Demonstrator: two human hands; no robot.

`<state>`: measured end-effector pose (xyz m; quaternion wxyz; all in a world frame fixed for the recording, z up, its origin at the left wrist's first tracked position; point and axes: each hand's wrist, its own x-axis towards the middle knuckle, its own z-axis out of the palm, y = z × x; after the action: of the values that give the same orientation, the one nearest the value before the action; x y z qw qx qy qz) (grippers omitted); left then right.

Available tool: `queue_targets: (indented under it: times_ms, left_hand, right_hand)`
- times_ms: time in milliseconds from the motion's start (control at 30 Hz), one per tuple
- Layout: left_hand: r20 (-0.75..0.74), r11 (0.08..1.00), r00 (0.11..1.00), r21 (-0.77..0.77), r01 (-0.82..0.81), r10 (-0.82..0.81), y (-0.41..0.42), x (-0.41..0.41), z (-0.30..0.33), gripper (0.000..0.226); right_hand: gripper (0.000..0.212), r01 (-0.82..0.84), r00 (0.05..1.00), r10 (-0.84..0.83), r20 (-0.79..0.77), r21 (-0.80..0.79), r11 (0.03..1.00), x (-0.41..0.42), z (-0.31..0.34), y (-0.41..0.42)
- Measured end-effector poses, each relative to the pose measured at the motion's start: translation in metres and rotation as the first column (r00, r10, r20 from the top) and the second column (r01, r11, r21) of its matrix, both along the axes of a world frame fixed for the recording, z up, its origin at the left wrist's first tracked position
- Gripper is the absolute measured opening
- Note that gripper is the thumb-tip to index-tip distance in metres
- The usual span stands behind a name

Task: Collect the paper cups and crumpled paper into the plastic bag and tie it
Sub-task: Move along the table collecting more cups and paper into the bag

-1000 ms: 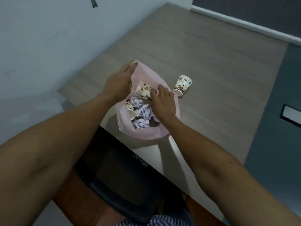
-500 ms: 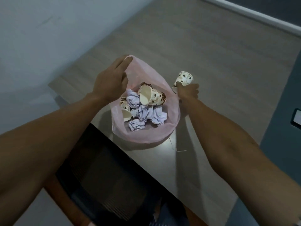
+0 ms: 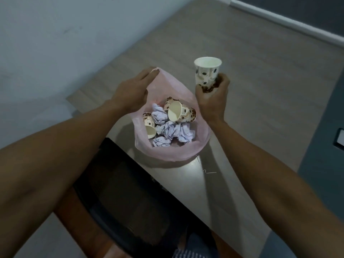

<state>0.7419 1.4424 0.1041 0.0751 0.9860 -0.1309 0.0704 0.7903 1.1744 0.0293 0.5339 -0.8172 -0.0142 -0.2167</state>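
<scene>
Right hand [image 3: 211, 95]: fingers curled round base of spotted paper cup [image 3: 207, 70], upright, mouth up, raised above tabletop [image 3: 251, 75] just beside pink plastic bag [image 3: 186, 151]. Left hand [image 3: 133, 90]: gripping bag's far rim, mouth held open. Bag near tabletop's front edge; inside, two cups [image 3: 179, 111] lying tipped among crumpled paper [image 3: 175, 132].

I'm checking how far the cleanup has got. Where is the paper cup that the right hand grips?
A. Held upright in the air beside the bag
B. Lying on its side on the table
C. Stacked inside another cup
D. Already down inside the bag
A: the right hand grips the paper cup by its base, mouth up, beside the pink plastic bag.
</scene>
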Motion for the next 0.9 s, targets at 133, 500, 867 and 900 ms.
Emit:
queue_targets:
  times_ms: [133,500,867,900]
  left_hand:
    - [-0.027,0.997,1.0,-0.075,-0.016,0.014,0.004,-0.001,0.009,0.07]
    - [0.04,0.993,0.999,-0.122,-0.005,0.01,0.013,-0.016,0.021,0.048]
    - [-0.019,0.985,0.994,-0.13,-0.109,0.107,0.016,-0.039,0.0,0.054]
    - [-0.049,0.986,0.992,-0.115,-0.124,0.119,0.016,-0.043,-0.003,0.059]
  right_hand:
    - [0.063,-0.25,0.907,0.344,0.243,-0.348,0.904,-0.045,0.002,0.011]
    - [0.039,-0.274,0.836,0.549,0.007,-0.86,0.429,-0.057,0.007,0.073]
    - [0.071,-0.077,0.977,-0.038,-0.21,-0.513,0.855,-0.06,-0.015,0.008]
    - [0.075,-0.113,0.953,-0.045,-0.298,-0.494,0.862,-0.061,-0.02,0.002]
